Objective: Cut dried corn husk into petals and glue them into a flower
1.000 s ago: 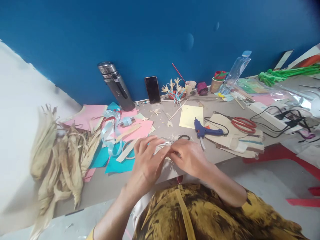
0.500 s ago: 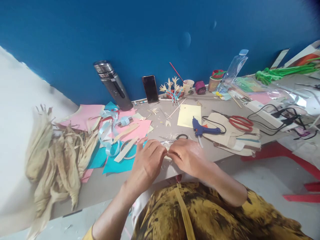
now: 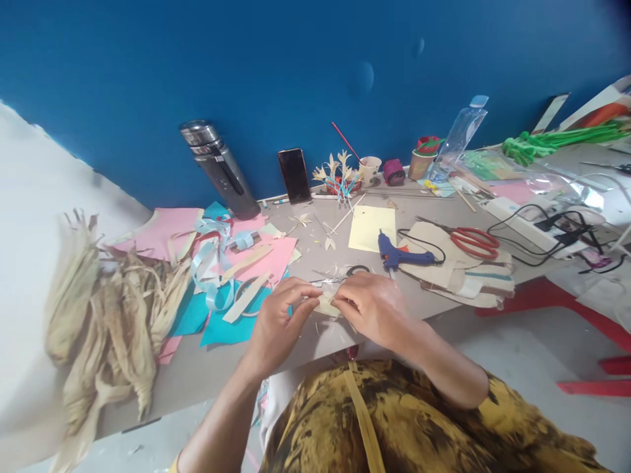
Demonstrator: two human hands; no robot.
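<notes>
Currently, a pale piece [image 3: 328,305] shows between the fingertips of your left hand [image 3: 280,320] and your right hand [image 3: 371,306], at the near side. Your left thumb and forefinger are narrowly parted, your right fingers bunched close; I cannot tell whether either pinches anything. Far back, a red stick [image 3: 348,143] slants from the white cup [image 3: 371,173]; farther right, the brown cup [image 3: 420,167] holds a red-and-green bundle [image 3: 428,146]
</notes>
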